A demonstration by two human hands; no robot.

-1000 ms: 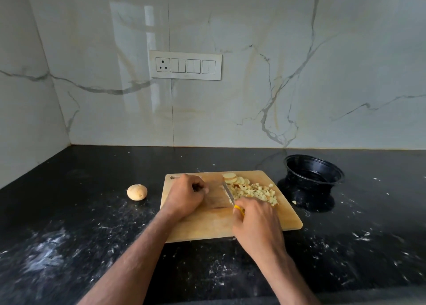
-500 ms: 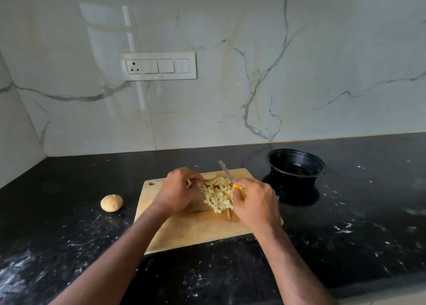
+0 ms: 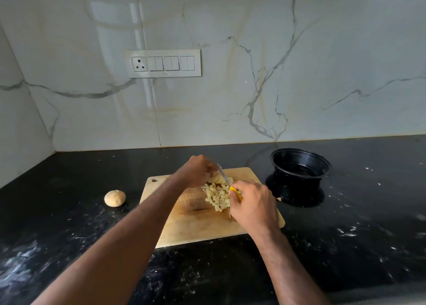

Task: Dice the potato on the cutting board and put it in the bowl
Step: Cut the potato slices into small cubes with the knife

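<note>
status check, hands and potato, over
Right hand grips knife. Left hand at potato slices. Diced potato on cutting board. Bowl unobstructed.

Diced potato (image 3: 217,196): pale cubes heaped mid cutting board (image 3: 196,226), several round slices (image 3: 217,179) just behind. Black bowl (image 3: 300,166): upright on the tabletop, right of the board.

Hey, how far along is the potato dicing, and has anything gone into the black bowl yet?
Done: a pile of pale diced potato cubes sits on the wooden cutting board.
In hand: the right hand grips the yellow-handled knife; the left hand is at the round potato slices still uncut.
Left: dice those slices and fill the black plastic bowl, where no potato is visible. A whole potato lies on the counter.
</note>
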